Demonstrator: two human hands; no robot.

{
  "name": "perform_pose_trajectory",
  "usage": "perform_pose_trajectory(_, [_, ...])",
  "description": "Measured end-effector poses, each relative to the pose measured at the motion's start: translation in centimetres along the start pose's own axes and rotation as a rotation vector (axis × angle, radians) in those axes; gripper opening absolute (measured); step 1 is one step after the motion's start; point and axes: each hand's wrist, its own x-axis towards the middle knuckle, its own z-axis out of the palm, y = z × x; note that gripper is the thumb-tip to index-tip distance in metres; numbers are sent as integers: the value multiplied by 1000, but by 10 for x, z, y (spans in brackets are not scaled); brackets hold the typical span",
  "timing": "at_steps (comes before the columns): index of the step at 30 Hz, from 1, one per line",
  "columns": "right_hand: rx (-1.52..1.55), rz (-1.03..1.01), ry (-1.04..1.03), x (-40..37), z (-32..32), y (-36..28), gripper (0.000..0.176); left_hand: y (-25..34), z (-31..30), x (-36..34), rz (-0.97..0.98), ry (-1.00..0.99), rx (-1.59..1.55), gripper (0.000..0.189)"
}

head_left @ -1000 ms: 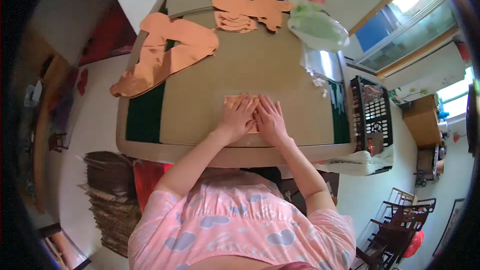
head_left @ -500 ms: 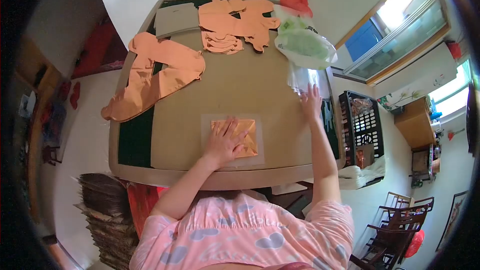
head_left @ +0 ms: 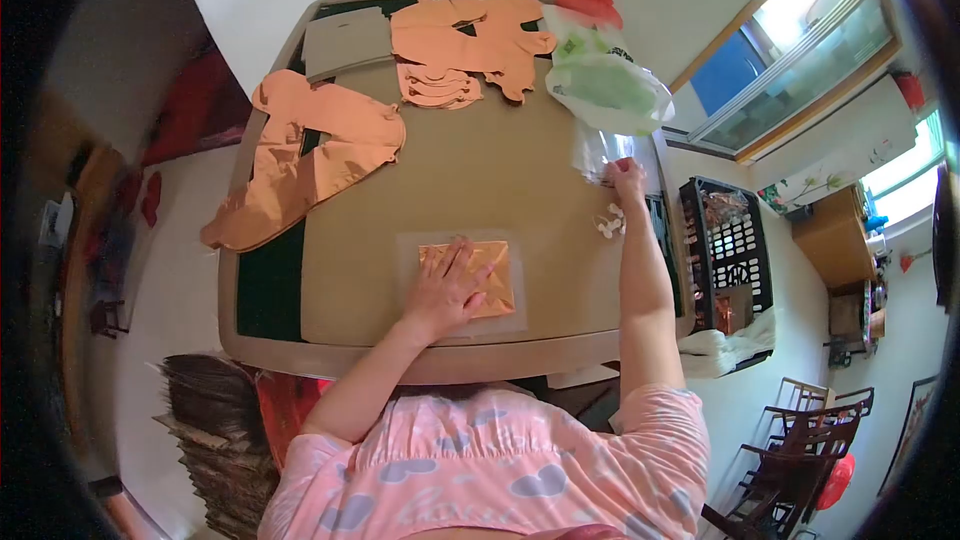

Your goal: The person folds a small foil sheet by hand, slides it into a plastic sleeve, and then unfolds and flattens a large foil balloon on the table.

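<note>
A folded copper-coloured foil piece lies on a clear plastic sleeve near the table's front edge. My left hand rests on the foil with its fingers spread. Over at the table's right side, my right hand has its fingers drawn together at the edge of clear plastic packets; what they grip is too small to make out. Small white items show beside my right wrist, just to its left.
Flat copper foil shapes lie at the left, more foil at the back beside grey sheets. A white-green plastic bag sits back right. A black crate stands right of the table.
My right hand has gone from spread fingers to closed ones at the plastic packets. Small white items now show beside the wrist. My left hand stays on the foil.
</note>
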Motion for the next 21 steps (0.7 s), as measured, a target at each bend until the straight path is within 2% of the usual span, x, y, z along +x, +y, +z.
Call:
perform_pose_trajectory(3, [69, -100, 4, 18, 7, 19, 22, 2, 1, -2, -1, 11, 6, 48])
perform_pose_trajectory(4, [20, -149, -12, 5, -11, -2, 19, 0, 3, -1, 4, 19, 12, 48])
perform_pose_trajectory(7, [-105, -212, 125, -19, -31, -41, 15, 1, 0, -1, 2, -3, 7, 47])
perform_pose_trajectory(8, [-98, -297, 136, -33, -34, -50, 14, 1, -1, -1, -5, -17, 1, 47])
perform_pose_trajectory(9, [-48, -296, 123, -51, -34, -61, 18, 1, 0, -2, -4, -5, 9, 47])
perform_pose_trajectory(11, [154, -331, -22, -97, -24, -89, 13, 0, 4, -3, -1, 20, 27, 47])
perform_pose_trajectory(13, [183, -420, -154, -139, -15, -122, 7, 0, 5, -3, 3, 18, 22, 47])
perform_pose_trajectory(16, [81, -751, -218, -163, 6, -151, 10, -1, 4, -3, -3, -1, 22, 47])
perform_pose_trajectory(21, [69, -806, -280, -167, 26, -173, 10, -1, 3, -4, -15, 3, 2, 47])
